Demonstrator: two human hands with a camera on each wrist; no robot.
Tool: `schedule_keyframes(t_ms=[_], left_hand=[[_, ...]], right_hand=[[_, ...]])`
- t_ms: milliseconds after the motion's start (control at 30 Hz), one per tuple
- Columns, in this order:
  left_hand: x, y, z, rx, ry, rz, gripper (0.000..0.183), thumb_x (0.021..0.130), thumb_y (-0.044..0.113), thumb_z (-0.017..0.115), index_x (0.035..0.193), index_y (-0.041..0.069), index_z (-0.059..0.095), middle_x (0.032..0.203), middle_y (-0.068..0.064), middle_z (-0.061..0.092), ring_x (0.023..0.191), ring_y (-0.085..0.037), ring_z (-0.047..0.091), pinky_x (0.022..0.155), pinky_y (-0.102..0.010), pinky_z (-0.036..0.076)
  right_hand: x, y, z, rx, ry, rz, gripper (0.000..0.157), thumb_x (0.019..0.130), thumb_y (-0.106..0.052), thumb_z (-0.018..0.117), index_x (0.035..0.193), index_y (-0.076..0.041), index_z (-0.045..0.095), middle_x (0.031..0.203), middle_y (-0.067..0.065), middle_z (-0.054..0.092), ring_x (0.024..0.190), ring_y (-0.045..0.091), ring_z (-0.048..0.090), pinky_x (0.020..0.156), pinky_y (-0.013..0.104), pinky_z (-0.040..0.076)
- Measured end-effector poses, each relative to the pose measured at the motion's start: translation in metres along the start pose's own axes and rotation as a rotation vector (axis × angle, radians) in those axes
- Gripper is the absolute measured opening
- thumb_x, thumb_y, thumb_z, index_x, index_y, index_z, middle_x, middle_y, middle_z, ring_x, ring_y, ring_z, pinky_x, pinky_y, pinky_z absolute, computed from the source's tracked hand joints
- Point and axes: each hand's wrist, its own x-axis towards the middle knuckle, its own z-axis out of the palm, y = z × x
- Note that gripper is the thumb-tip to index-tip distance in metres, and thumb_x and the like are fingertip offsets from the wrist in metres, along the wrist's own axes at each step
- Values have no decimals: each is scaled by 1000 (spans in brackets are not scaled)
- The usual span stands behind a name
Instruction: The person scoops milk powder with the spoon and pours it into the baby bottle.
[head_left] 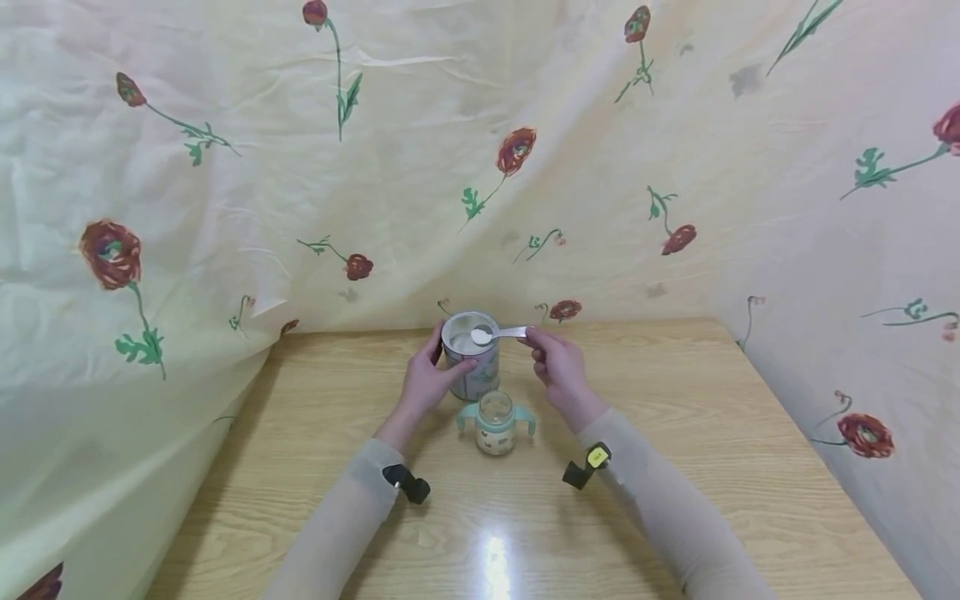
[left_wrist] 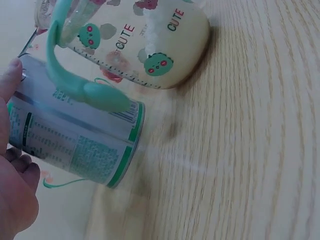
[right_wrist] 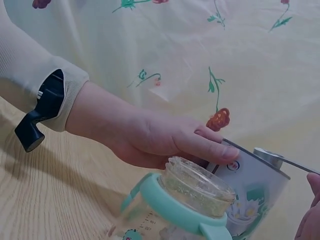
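My left hand (head_left: 427,382) grips an open-topped can (head_left: 480,382), thumb across its near side and fingers round the left. In the left wrist view the can (left_wrist: 95,145) shows printed text and a green band at its base. My right hand (head_left: 562,368) pinches the handle of a metal spoon (head_left: 513,332). The spoon's bowl overlaps the can's mouth and carries a heap of white powder (head_left: 481,336). In front of the can stands a lidless baby bottle (head_left: 496,435) with mint-green handles. White powder lies inside the bottle (left_wrist: 165,25), which neither hand holds.
The wooden table (head_left: 645,400) extends to both sides of the hands. A flower-patterned cloth (head_left: 420,208) hangs behind it and along its sides, close behind the can. A black wrist camera (head_left: 407,483) sits on the left sleeve and another (head_left: 587,467) on the right.
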Motion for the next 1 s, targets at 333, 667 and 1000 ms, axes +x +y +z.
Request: schedule_keyframes(t_ms=[333,667,1000], left_hand=[[-14,1,-16,-12,21,78,89,91,29,89,164,11,42,169,-9,40,153,-29,41,126,-41,36],[-37,-9,-27,-120,94,99,63,92,21,88,149,9,63,154,-8,60,142,-27,56,118,-31,46],[-52,-15,-26,-156,-28,38,53,94,12,84,143,1,66,146,-13,65,136,-41,60,113,-36,51]], right_hand=[[-19,-8,-4,42,-28,-7,9,105,-17,72,100,-13,78,91,-4,77,68,2,49,51,10,36],[-35,-6,-20,-17,-64,-2,12,106,-16,69,98,-17,79,92,-4,75,70,3,48,53,12,36],[-38,2,-43,-169,-148,-45,11,106,-18,69,108,-14,80,91,-5,77,68,5,45,55,14,34]])
